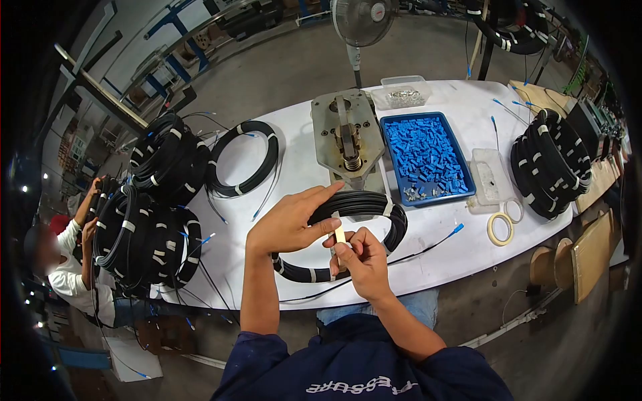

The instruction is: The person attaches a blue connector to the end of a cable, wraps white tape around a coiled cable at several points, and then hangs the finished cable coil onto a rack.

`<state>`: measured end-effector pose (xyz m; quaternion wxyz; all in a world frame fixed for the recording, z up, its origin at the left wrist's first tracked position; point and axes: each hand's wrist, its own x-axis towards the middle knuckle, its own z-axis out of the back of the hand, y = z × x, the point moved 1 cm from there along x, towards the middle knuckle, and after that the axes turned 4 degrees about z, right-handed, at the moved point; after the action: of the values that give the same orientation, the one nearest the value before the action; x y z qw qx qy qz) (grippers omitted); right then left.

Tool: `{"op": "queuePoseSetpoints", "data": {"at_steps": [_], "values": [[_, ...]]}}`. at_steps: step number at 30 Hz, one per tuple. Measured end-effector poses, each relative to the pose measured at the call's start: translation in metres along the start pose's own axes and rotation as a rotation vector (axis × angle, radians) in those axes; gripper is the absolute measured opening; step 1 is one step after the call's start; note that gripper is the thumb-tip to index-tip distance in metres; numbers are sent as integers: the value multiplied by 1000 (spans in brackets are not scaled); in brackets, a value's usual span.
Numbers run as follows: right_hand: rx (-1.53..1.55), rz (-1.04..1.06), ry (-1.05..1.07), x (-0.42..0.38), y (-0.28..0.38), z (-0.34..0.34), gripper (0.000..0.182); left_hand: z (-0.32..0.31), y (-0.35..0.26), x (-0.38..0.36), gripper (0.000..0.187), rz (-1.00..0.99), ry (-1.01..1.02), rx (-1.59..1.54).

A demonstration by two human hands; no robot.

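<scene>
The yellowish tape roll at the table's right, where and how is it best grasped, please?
Probably by its near rim, from above: the tape roll lies flat with an open centre, so a finger could go inside and the thumb outside, clear of the thinner ring at its far right.

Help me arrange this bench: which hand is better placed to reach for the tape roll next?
Likely the right hand: it is nearer the tape roll, while the left hand reaches over the cable coil, farther left. Both are at the pale strip, though.
</scene>
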<state>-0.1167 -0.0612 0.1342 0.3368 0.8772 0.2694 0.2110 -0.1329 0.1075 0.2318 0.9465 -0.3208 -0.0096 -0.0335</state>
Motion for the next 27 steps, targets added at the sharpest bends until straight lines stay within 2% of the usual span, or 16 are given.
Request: {"op": "queuePoseSetpoints", "data": {"at_steps": [3,5,9,16,19,22,23,26,27], "values": [[-3,10,-19,1,-1,6,31,-2,-1,3,58,41,13,20],[-13,1,-20,1,1,6,31,-4,0,5,54,-29,-56,44],[-40,-7,9,1,2,6,31,-3,-3,8,51,24,1,37],[-41,-10,-6,4,-2,8,31,-11,-2,9,40,12,-89,4],[-85,25,-51,7,-16,13,34,-12,-2,7,37,32,-102,45],[-172,10,-247,20,-44,21,39,-13,0,5,36,16,-102,75],[-251,63,-223,25,-48,25,37,-13,0,5,36,-2,-98,84],[-170,44,-169,33,-64,37,31,-13,5,7,36,-12,-124,83],[-146,65,-175,33,-64,36,23,-14,7,8,36,-26,-146,77]]}}
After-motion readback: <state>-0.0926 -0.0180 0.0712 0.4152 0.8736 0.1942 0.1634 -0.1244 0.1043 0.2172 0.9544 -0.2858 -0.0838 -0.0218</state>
